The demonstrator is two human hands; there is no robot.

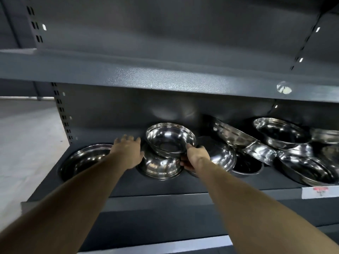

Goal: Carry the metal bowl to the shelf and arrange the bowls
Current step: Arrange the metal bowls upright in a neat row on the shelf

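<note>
I have the metal bowl at the shelf now, tilted with its mouth toward me and sitting on top of an upturned bowl near the left half of the shelf floor. My right hand pinches its near rim, thumb over the lip and fingers curled underneath, which I judge is what keeps it from sliding off that rounded base. My left hand lies flat with fingers spread and straight against the left side of the lower bowl, gripping nothing, apparently steadying the pair.

Out toward the shelf's left edge a wide bowl sits upright and looks empty. Just right of my right hand another inverted bowl lies dome-up. Toward the right edge the rest form a loose heap, some leaning on each other, some nested; I see nothing inside any of them. I'd say arranging has barely begun.
</note>
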